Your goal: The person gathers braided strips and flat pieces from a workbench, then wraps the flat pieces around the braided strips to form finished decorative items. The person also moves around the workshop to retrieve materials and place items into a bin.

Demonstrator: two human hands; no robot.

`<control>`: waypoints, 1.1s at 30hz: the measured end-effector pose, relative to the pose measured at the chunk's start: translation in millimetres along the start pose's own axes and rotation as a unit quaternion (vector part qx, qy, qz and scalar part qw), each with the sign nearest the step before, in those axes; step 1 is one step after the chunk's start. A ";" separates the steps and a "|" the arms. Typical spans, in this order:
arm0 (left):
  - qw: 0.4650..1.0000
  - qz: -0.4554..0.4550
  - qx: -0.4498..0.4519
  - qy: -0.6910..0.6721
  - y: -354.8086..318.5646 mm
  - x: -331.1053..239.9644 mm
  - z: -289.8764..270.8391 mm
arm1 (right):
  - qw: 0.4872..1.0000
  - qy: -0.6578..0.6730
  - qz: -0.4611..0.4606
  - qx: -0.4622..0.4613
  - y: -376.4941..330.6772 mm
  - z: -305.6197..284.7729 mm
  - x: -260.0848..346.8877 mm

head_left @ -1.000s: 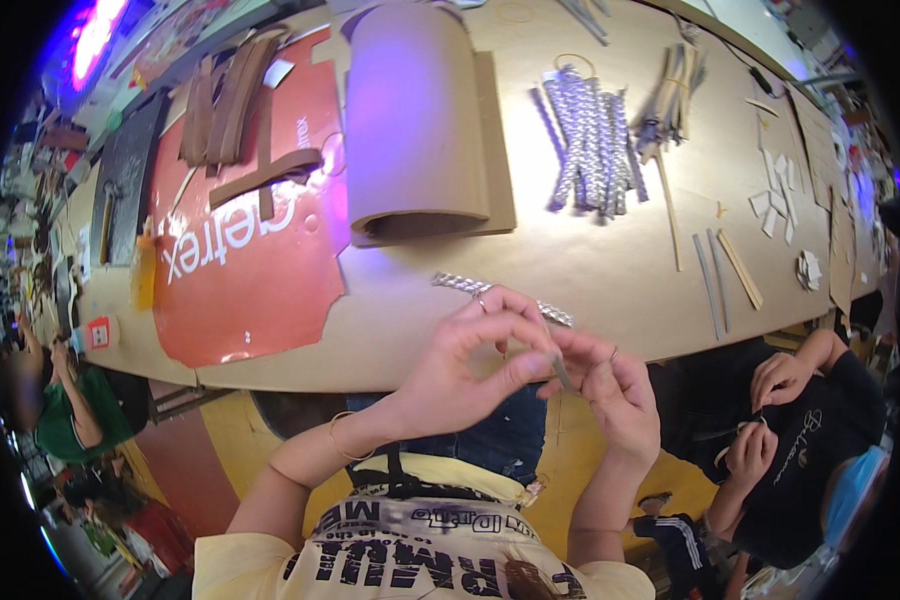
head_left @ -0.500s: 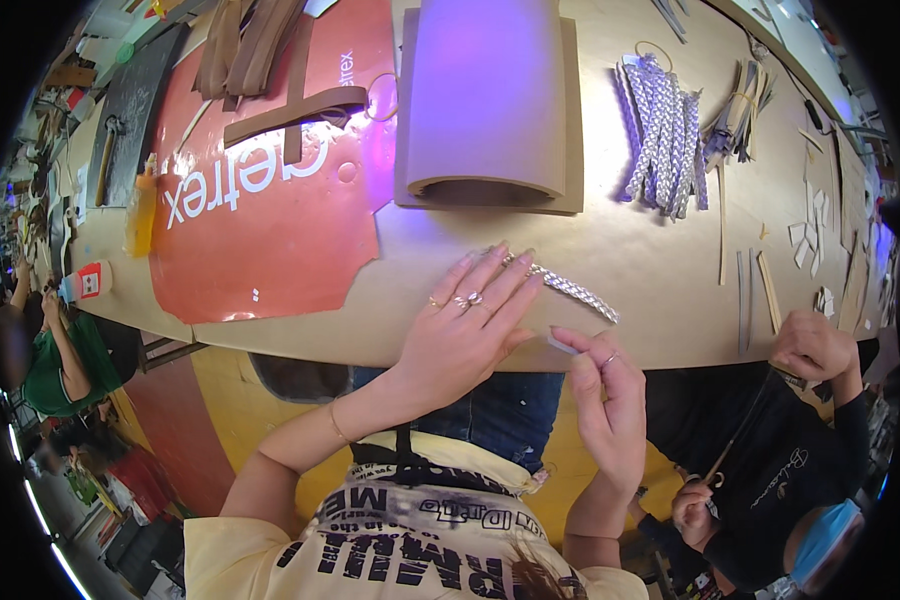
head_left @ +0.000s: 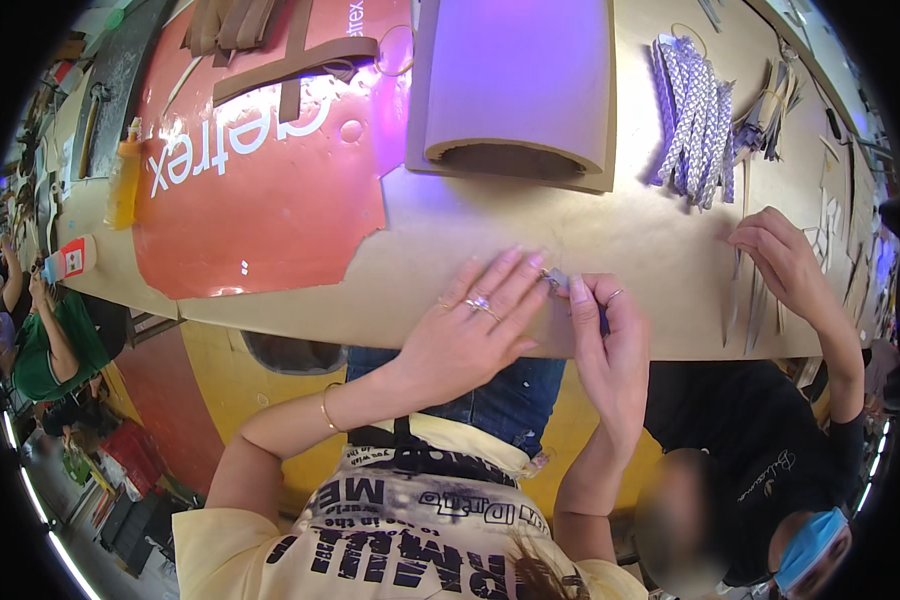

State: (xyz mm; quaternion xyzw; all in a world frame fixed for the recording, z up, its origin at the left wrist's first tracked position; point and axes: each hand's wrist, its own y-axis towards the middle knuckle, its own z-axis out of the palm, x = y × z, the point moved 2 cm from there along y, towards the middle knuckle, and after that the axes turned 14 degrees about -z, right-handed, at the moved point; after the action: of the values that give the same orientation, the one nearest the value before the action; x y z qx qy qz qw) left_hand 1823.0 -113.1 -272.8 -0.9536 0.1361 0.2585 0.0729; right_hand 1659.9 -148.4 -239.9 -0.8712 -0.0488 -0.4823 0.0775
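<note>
Pressing flat from the head view: left hand [head_left: 470, 325], fingers spread, palm down on the tan surface [head_left: 610, 235], probably pinning the near end of a small braided strip [head_left: 553, 281] against sliding. Pinching the strip's other end at 3 o'clock of those fingertips: right hand [head_left: 610, 335], thumb and forefinger closed on it. Lying mostly hidden, long axis seemingly running 9 to 3. Resting at 1 o'clock: bundle of braided strips [head_left: 692, 120]. Working at 3 o'clock: co-worker's hand [head_left: 785, 260].

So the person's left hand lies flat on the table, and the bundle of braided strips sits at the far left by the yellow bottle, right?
Not quite. The head view shows the left hand flat on the table, but the bundle of braided strips sits far right, away from the yellow bottle.
</note>
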 end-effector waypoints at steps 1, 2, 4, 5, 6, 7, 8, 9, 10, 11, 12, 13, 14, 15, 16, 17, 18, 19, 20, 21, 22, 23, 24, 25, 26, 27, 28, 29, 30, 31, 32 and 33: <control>1.000 -0.009 -0.012 0.007 -1.2 3.3 -2.3 | 1.000 0.005 0.006 -0.001 0.1 1.2 -1.9; 0.999 -0.017 -0.023 0.014 -2.6 6.6 -4.4 | 1.000 0.010 0.012 -0.003 0.6 2.4 -3.0; 0.999 -0.023 -0.033 0.029 -3.9 9.9 -5.6 | 1.000 -0.022 0.005 0.006 1.4 1.9 -1.6; 0.999 -0.022 -0.031 0.035 -4.3 10.4 -5.1 | 0.999 -0.037 0.002 0.010 2.2 1.0 0.2; 0.998 -0.021 -0.030 0.042 -4.4 10.6 -4.5 | 0.998 -0.050 0.008 0.024 3.1 0.1 1.9; 0.998 -0.025 -0.037 0.043 -4.2 10.6 -4.0 | 0.997 -0.063 0.015 0.038 4.4 -0.5 4.0; 0.998 -0.030 -0.044 0.043 -3.8 10.0 -3.6 | 0.996 -0.075 0.021 0.053 5.7 -0.8 6.2; 0.997 -0.038 -0.049 0.044 -3.4 9.7 -3.7 | 0.995 -0.083 0.019 0.056 7.2 -1.1 8.6; 0.997 -0.038 -0.051 0.042 -2.8 9.0 -4.1 | 0.994 -0.091 0.018 0.059 8.4 -1.1 10.8; 0.997 -0.040 -0.051 0.039 -2.1 8.5 -5.1 | 0.993 -0.100 0.022 0.063 9.2 -0.8 12.4; 0.997 -0.038 -0.053 0.038 -0.9 8.1 -6.5 | 0.992 -0.110 0.012 0.061 9.9 -0.3 14.2; 0.996 -0.040 -0.077 0.025 0.9 9.2 -10.2 | 0.991 -0.121 0.006 0.060 10.4 0.2 15.4; 0.994 -0.038 -0.102 0.013 3.0 11.1 -15.1 | 0.989 -0.134 0.001 0.059 10.5 0.9 16.3; 0.989 -0.027 -0.143 0.003 6.5 12.6 -20.4 | 0.989 -0.137 -0.002 0.061 10.7 1.7 16.7; 0.978 -0.023 -0.206 0.002 13.0 15.2 -25.0 | 0.988 -0.142 -0.003 0.062 10.8 2.6 16.9; 0.959 -0.010 -0.283 0.001 22.2 18.2 -28.9 | 0.987 -0.147 -0.006 0.064 10.8 3.4 17.1; 0.939 -0.008 -0.344 0.001 29.8 20.7 -33.8 | 0.985 -0.158 -0.020 0.063 11.0 4.2 17.7; 0.946 -0.018 -0.324 0.005 39.8 23.5 -36.3 | 0.983 -0.169 -0.038 0.059 11.1 5.3 18.6; 0.957 -0.039 -0.288 0.009 49.7 27.3 -39.0 | 0.980 -0.180 -0.059 0.053 11.4 5.7 19.7; 0.966 -0.080 -0.244 0.007 60.5 33.8 -41.1 | 0.981 -0.177 -0.059 0.054 11.4 5.8 20.3; 0.965 -0.040 -0.259 0.020 76.6 36.4 -41.0 | 0.981 -0.173 -0.061 0.054 11.1 5.6 21.3; 0.953 0.005 -0.302 0.026 86.8 39.1 -43.7 | 0.981 -0.179 -0.053 0.056 11.2 5.0 21.7; 0.943 0.038 -0.330 0.022 94.6 41.3 -44.9 | 0.983 -0.165 -0.066 0.050 11.1 4.3 23.1; 0.927 0.086 -0.365 0.017 99.7 42.1 -45.6 | 0.984 -0.161 -0.065 0.048 10.9 3.6 23.9; 0.923 0.081 -0.376 0.009 103.5 42.9 -44.9 | 0.984 -0.162 -0.054 0.050 10.9 3.1 24.0; 0.931 0.052 -0.361 0.015 109.4 45.9 -44.7 | 0.985 -0.156 -0.060 0.045 10.8 2.6 24.8; 0.933 0.036 -0.357 0.022 114.1 47.8 -45.4 | 0.985 -0.156 -0.058 0.044 10.7 2.4 24.9; 0.935 0.022 -0.353 0.023 118.3 49.0 -46.6 | 0.985 -0.159 -0.048 0.049 10.4 2.5 24.4; 0.940 0.007 -0.341 0.024 122.9 50.1 -48.5 | 0.985 -0.156 -0.056 0.043 10.4 2.4 24.3; 0.944 -0.005 -0.328 0.020 128.7 51.6 -52.0 | 0.985 -0.155 -0.057 0.043 10.0 2.7 24.0; 0.949 -0.020 -0.315 0.015 135.0 53.1 -56.2 | 0.985 -0.157 -0.050 0.046 9.4 3.4 23.3; 0.949 -0.016 -0.316 0.012 141.2 52.7 -60.3 | 0.985 -0.157 -0.064 0.036 9.1 3.7 23.4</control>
State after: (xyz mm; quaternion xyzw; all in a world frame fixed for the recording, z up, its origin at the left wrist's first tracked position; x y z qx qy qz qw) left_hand 1853.3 -271.9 -257.9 -0.9330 0.0327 0.2753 -0.2296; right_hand 1676.8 -156.4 -222.8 -0.9279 -0.1336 -0.3412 0.0692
